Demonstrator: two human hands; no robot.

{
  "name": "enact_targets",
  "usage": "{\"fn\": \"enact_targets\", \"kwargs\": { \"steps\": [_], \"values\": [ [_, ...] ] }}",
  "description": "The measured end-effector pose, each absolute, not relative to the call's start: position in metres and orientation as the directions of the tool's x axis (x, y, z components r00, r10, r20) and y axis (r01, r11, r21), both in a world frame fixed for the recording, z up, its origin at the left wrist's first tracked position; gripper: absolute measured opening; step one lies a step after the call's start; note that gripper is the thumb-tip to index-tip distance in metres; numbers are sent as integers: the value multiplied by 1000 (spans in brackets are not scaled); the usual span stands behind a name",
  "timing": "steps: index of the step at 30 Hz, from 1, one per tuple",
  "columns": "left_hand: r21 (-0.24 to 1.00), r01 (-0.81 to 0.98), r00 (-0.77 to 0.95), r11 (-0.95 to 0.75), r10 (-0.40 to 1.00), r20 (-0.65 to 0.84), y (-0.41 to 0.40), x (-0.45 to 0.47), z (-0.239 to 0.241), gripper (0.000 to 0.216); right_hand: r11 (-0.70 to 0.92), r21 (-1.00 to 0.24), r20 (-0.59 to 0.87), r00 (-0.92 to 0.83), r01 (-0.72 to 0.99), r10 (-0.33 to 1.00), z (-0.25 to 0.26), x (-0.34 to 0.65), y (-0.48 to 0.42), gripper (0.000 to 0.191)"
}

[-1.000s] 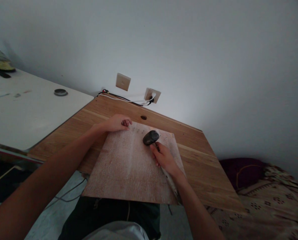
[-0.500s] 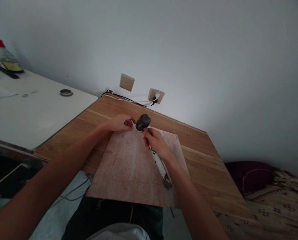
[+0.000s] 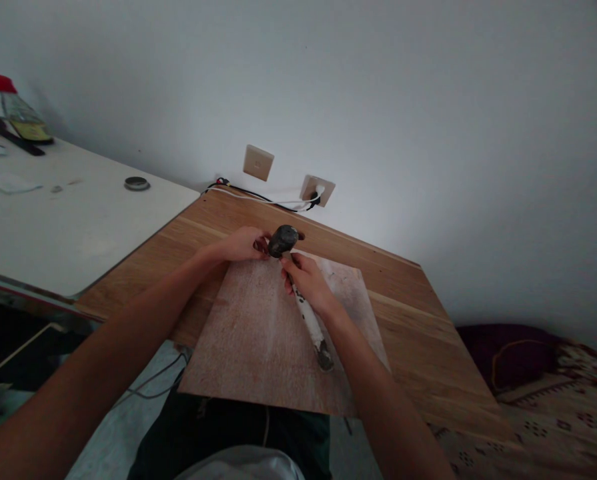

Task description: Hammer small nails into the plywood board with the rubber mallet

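Note:
My right hand point(image 3: 309, 279) is wrapped round the upper handle of a mallet point(image 3: 308, 319), close below its dark head. The worn, pale handle slants down towards me over a thin wooden board point(image 3: 258, 340). At the board's far edge, my left hand point(image 3: 245, 244) has its fingers curled in a pinch just left of the mallet head. What they hold, if anything, is too small and partly hidden to make out. A small brown bit shows just right of the head; I cannot tell what it is.
The board lies on a wooden tabletop point(image 3: 403, 333), overhanging its front edge. A white table point(image 3: 103, 213) at left bears a round lid point(image 3: 137, 183) and a red-topped bottle point(image 3: 25, 120). Cables run along the wall to a socket point(image 3: 318, 191). Patterned fabric point(image 3: 553, 413) lies at right.
The mallet has shifted slightly left, its handle end swinging left. My left fingers have curled in a little more beside its head. The whole view has shifted slightly.

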State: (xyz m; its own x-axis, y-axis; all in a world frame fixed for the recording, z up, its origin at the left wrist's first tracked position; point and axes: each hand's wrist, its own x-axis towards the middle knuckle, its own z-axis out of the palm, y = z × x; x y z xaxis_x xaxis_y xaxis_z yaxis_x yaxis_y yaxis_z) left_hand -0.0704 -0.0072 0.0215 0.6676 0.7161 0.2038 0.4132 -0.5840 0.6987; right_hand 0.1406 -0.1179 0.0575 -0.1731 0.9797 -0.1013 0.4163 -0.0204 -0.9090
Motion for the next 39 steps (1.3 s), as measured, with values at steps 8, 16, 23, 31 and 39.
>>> {"fn": "enact_targets", "kwargs": {
  "steps": [8, 16, 23, 31, 39],
  "values": [
    [671, 439, 630, -597, 738, 244, -8, -66, 18, 37, 12, -886, -68, -155, 464, 986, 55, 134, -114, 22],
    [696, 448, 643, -561, 743, 185, -7, -69, 22, 39, 5, -873, -74, -141, 488, 987, 57, 134, -119, 25],
    [706, 426, 633, -566, 744, 214, -9, -69, 22, 36, 28, -791, -72, -139, 611, 988, 65, 129, -127, 24],
    [718, 437, 636, -541, 751, 178, -10, -69, 25, 43, -9, -820, -100, -128, 572, 987, 70, 126, -128, 22],
    [750, 442, 647, -491, 754, 112, -13, -69, 32, 54, 4, -859, -61, -111, 512, 992, 57, 127, -129, 28]
  ]
}}
